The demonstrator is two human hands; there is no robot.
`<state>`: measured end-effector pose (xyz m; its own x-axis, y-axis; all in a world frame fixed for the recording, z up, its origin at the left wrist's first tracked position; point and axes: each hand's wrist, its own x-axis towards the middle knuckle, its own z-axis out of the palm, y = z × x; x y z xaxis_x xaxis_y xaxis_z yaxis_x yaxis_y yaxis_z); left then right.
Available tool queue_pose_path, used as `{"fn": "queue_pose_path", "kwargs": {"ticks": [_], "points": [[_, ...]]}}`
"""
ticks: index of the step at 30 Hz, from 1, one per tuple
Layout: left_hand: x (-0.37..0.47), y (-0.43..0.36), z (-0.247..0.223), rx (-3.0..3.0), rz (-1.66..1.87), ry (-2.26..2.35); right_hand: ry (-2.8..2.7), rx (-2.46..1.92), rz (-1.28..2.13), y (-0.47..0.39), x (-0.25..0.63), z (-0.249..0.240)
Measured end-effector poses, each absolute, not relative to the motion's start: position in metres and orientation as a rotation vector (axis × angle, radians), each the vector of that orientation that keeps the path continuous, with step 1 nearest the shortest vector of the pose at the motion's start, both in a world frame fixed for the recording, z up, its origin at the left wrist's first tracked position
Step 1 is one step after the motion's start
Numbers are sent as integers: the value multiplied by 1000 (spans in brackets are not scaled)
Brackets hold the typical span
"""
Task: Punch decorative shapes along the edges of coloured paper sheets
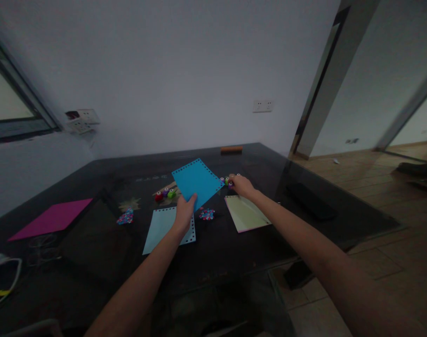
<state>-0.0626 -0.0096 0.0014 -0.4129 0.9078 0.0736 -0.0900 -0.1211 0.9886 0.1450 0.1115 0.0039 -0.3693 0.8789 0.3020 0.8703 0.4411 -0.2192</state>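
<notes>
My left hand (pixel 185 209) grips the lower corner of a bright blue sheet (pixel 195 181) with holes along its edges, lifted above the table. Under that hand lies a pale blue punched sheet (pixel 161 228). My right hand (pixel 240 184) has its fingers closed at a row of small colourful balls with eyes (pixel 227 180), near the blue sheet's right corner; what its fingertips hold is too small to make out. A pale yellow sheet (pixel 247 213) rests below my right forearm. More eyed balls, red, purple and green (pixel 165 194), sit left of the blue sheet.
Small pink and blue pieces form one pile (pixel 207 214) between the sheets and another (pixel 126 216) further left. A magenta sheet (pixel 54 218) lies on the left, a black object (pixel 310 201) on the right, and a brown roll (pixel 231 150) at the dark table's (pixel 129 166) back edge.
</notes>
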Motion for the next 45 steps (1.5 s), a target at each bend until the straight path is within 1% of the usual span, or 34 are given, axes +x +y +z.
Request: {"fn": "queue_pose_path", "kwargs": {"ticks": [9,15,17,20,23,25,28,33,39,45], "points": [[-60,-17,8,1017,1506,1422,-2371,-1484,-75,122,138,0],[-58,-19,7,1043,1496,1397,-2270,-1436,-98,120,141,6],[-58,-18,5,1040,1487,1364,-2144,-1418,-12,117,150,11],[-57,-16,1,1065,1506,1353,-1930,-1345,261,106,168,19],[-54,-18,-2,1153,1503,1379,-1850,-1221,689,88,185,21],[-51,-20,-1,1202,1411,1361,-1788,-1151,1003,73,191,19],[-45,-26,0,1284,1270,1326,-1641,-1108,1273,52,190,14],[-39,-32,-2,1405,1165,1307,-1517,-1007,1365,36,183,8],[-37,-35,-4,1524,1070,1242,-1409,-1016,1393,38,189,7],[-40,-30,-7,1790,1190,1340,-1371,-1010,1345,42,194,2]]}}
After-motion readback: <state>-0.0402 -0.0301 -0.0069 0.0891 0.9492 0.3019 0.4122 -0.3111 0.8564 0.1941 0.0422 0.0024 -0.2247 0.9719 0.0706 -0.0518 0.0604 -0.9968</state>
